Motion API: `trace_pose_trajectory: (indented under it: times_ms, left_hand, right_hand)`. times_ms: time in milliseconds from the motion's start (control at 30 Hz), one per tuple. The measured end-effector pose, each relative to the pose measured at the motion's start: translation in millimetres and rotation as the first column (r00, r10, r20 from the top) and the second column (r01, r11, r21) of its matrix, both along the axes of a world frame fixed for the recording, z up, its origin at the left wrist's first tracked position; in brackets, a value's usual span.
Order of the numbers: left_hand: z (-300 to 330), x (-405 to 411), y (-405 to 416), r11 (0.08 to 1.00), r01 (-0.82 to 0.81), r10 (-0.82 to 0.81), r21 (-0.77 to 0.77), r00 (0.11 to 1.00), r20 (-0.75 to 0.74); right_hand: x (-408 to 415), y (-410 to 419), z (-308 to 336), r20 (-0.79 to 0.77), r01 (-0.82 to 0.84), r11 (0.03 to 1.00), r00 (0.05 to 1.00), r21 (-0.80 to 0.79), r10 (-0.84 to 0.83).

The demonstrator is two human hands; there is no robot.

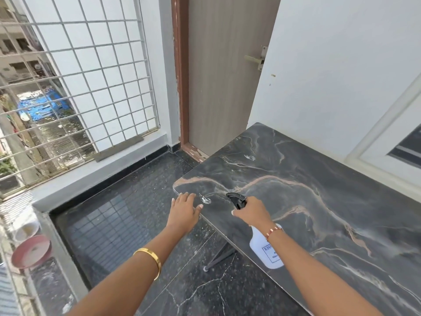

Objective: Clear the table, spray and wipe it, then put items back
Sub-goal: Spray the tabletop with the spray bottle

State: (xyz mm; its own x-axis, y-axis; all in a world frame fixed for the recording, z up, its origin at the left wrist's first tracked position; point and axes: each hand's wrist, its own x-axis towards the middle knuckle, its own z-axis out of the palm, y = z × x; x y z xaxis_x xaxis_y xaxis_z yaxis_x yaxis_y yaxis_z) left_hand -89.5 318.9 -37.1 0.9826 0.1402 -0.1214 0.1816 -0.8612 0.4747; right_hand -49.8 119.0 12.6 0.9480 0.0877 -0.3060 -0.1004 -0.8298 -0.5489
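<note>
The right hand [249, 212] grips the neck of a white spray bottle [265, 249], fingers curled round it just behind the black trigger nozzle [237, 199], which points away over the table [319, 201]. The bottle's translucent body hangs below the wrist over the near edge of the top; its label is partly hidden, and how much liquid it holds cannot be told. The left hand [184, 210] lies flat, fingers straight and spread, fingertips on the table's near left corner, holding nothing. Just beside those fingertips sits a small wet patch [205, 199]; another [250, 157] glistens farther along the dark marble-patterned top. Under the table a thin metal leg [219, 258] stands on the black speckled floor [141, 201]. At the far left, outside the ledge, lie a red basin [32, 252] and a white one [26, 230]. Beyond stand a grilled opening [79, 76], a closed wooden door [223, 76] and a white wall [341, 65].
</note>
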Motion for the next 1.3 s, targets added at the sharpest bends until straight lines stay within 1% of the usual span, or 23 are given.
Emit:
trace_pose_trajectory:
  times_ms: [67, 167, 233, 300, 400, 467, 533, 600, 667, 800, 933, 1100, 1167, 1300]
  left_hand:
    - [0.7, -1.4, 0.5, 1.0, 0.003, -0.003, -0.003, 1.0, -0.006]
    - [1.0, -3.0, -0.9, 1.0, 0.016, -0.017, -0.004, 1.0, -0.01]
    - [1.1, -3.7, -4.4, 0.999, 0.034, -0.034, 0.001, 0.999, -0.01]
    - [1.5, -3.6, -11.0, 0.998, 0.056, -0.056, 0.0, 0.998, -0.014]
    - [0.6, -1.9, -23.0, 0.996, 0.091, -0.091, -0.001, 0.996, -0.011]
    - [-0.4, 3.5, -37.0, 0.992, 0.128, -0.128, -0.007, 0.992, -0.011]
    - [-1.1, 7.4, -52.4, 0.987, 0.161, -0.161, -0.006, 0.987, -0.015]
    - [-3.4, 12.9, -76.7, 0.971, 0.237, -0.237, 0.005, 0.971, -0.023]
    - [-5.0, 15.1, -102.8, 0.951, 0.31, -0.309, 0.004, 0.95, -0.031]
    - [-6.8, 14.3, -147.9, 0.9, 0.434, -0.433, 0.029, 0.901, -0.042]
    - [-8.2, 11.3, -181.8, 0.866, 0.5, -0.497, 0.03, 0.865, -0.065]
    - [-6.3, 7.6, -202.6, 0.86, 0.51, -0.508, 0.038, 0.86, -0.053]
    - [-5.2, 6.7, -205.3, 0.862, 0.505, -0.503, 0.038, 0.862, -0.053]
    - [-7.6, 8.6, -206.2, 0.873, 0.487, -0.485, 0.02, 0.872, -0.063]
  right_hand:
    - [-1.9, 1.3, 0.3, 0.019, -0.004, 0.999, 1.0, -0.05, 0.005]
    - [-5.9, 3.5, 2.7, 0.033, -0.016, 0.998, 0.999, -0.066, 0.019]
    - [-8.9, 3.2, 4.0, 0.045, -0.018, 0.999, 0.999, -0.049, 0.02]
    - [-12.2, -1.5, 6.3, 0.068, 0.026, 1.0, 0.997, -0.003, -0.026]
    - [-16.6, -16.7, 12.6, 0.101, 0.179, 0.978, 0.977, 0.111, -0.19]
    - [-20.2, -38.2, 16.1, 0.094, 0.326, 0.929, 0.934, 0.173, -0.345]
    - [-26.5, -60.4, 18.7, 0.034, 0.432, 0.874, 0.893, 0.224, -0.45]
    - [-37.3, -87.1, 16.2, -0.047, 0.532, 0.801, 0.839, 0.274, -0.542]
    - [-51.0, -110.4, 11.2, -0.103, 0.593, 0.749, 0.799, 0.294, -0.592]
    - [-76.5, -144.3, 5.2, -0.136, 0.647, 0.737, 0.762, 0.197, -0.633]
    - [-93.5, -168.0, 2.3, -0.181, 0.665, 0.719, 0.747, 0.203, -0.639]
    - [-101.9, -179.9, -12.1, -0.114, 0.661, 0.738, 0.75, 0.138, -0.651]
    - [-105.3, -185.2, -16.1, -0.131, 0.663, 0.738, 0.748, 0.122, -0.651]
    - [-110.5, -191.8, -15.5, -0.172, 0.636, 0.757, 0.77, 0.148, -0.614]
